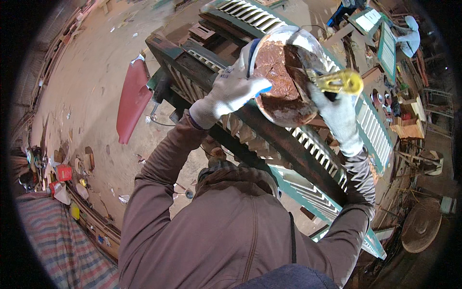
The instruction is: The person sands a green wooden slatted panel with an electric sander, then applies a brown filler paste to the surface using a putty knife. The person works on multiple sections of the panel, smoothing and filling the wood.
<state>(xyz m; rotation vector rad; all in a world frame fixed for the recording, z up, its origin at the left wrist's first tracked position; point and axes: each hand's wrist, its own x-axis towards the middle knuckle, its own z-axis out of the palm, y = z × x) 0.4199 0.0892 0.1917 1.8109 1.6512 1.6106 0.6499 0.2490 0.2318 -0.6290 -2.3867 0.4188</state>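
My left hand point(226, 96), in a white glove with blue on the fingers, grips the rim of a round whitish tub point(305, 38) and holds it tilted. Thick reddish-brown paste point(279, 70) lies inside, smeared up the walls. In my right hand point(339, 118), also gloved, is a putty knife with a yellow handle point(344, 82); its blade reaches into the tub and is partly hidden by the paste and shadow. Beneath both hands lie dark brown louvred shutters point(260, 137), stacked at a slant.
Green-edged louvred shutters point(375, 127) lie on the right. A dark red panel point(134, 101) is on the floor at left, near a power tool point(159, 91) with a cord. Striped cloth point(67, 241) is at lower left. Another person point(410, 37) is at far right.
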